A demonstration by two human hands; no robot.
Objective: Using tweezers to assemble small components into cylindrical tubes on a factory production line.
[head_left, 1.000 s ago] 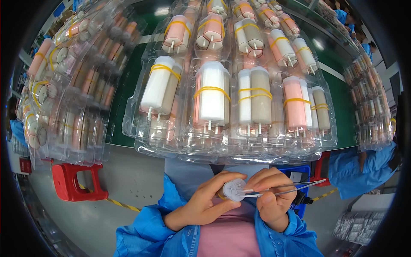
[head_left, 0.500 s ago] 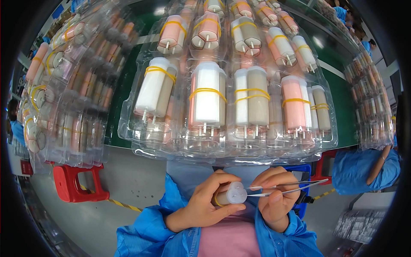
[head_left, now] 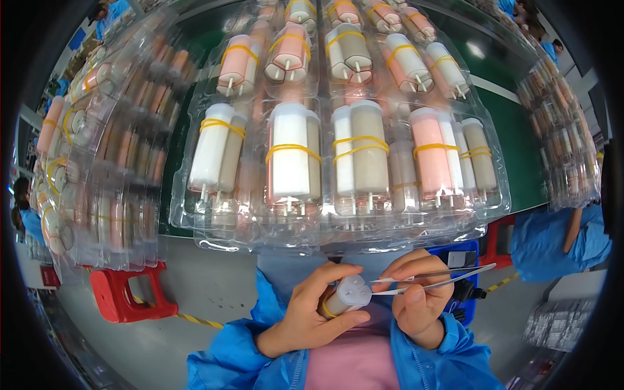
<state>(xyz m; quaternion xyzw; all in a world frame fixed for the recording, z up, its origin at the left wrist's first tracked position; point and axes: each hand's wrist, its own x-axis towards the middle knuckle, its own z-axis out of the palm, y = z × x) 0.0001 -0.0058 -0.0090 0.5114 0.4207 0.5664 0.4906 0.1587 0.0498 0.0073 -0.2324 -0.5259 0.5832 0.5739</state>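
My left hand (head_left: 305, 318) is wrapped round a small bundle of cylinders (head_left: 351, 294), its pale translucent end caps turned to the right and a yellow rubber band around its body. In my right hand (head_left: 419, 302) is a pair of metal tweezers (head_left: 455, 279), pinched between thumb and fingers. The tweezers' tips are at the capped end of the bundle; whether they touch it or grip anything small, I cannot tell. Beyond my hands stands a stack of clear plastic trays (head_left: 260, 242) holding similar banded bundles in white, grey and pink, such as the white one (head_left: 289, 156).
More filled clear trays (head_left: 110, 208) are stacked at the left, and others (head_left: 569, 149) at the right. A green work surface (head_left: 520, 175) lies under them. Red stools (head_left: 123, 292) and a blue bin (head_left: 472, 253) stand below. A person in blue (head_left: 552, 244) is at the right.
The view has shifted slightly, so the trays appear a little further left. The bundle tilts slightly differently in my left hand. The tweezers stay close to its capped end.
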